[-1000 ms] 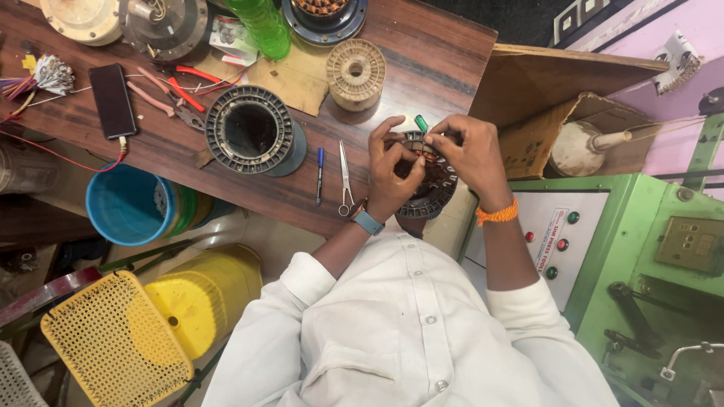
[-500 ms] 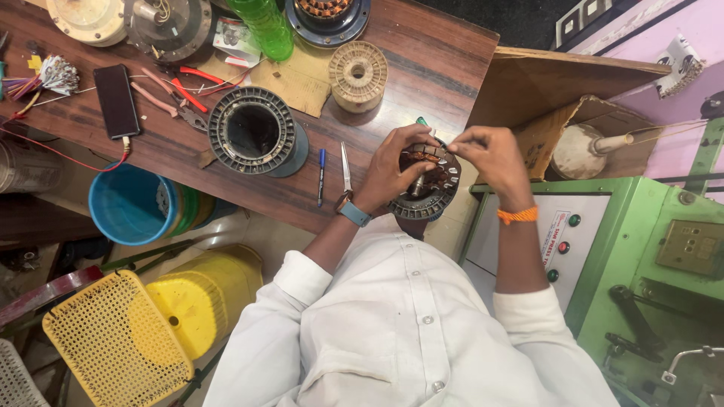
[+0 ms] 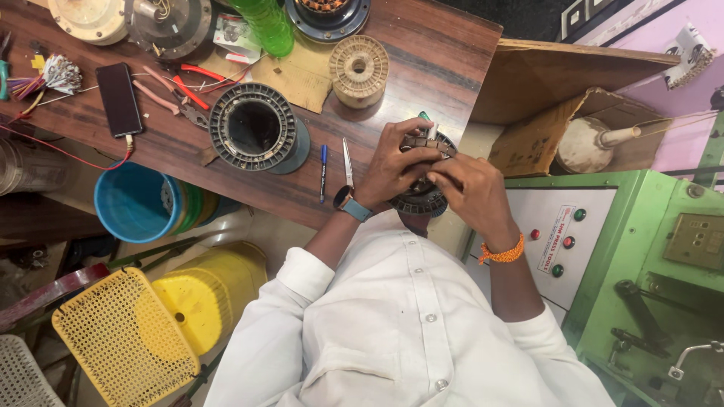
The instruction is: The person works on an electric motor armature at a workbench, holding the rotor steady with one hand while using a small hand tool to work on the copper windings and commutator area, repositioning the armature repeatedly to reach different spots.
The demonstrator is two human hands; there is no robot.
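Dark brown wood runs across the workbench (image 3: 445, 71), crowded with parts, and a green machine (image 3: 641, 249) with round buttons stands at my right. At the bench's near edge I hold a round motor stator (image 3: 422, 197), its ribbed dark rim showing below my fingers. My left hand (image 3: 392, 164), the wrist wearing a blue-strapped watch, is wrapped over the top of the ring and grips it firmly; my right hand (image 3: 471, 192), with an orange thread at the wrist, is closed over its right side, fingers curled in toward the slots. Something small and green (image 3: 424, 117) pokes up past my left fingers, though I cannot tell what it is. Just left of my hands lie scissors (image 3: 348, 162) and a blue pen (image 3: 323, 172) on the wood, and farther left rests a second, larger stator ring (image 3: 254, 126). A cream-coloured wire spool (image 3: 360, 69) stands behind them. I judge I am working on the slots around the ring, pressing something into place by feel. Whatever follows calls for a steady left grip and careful fingertip pressure from the right, since my own fingers hide the slots.
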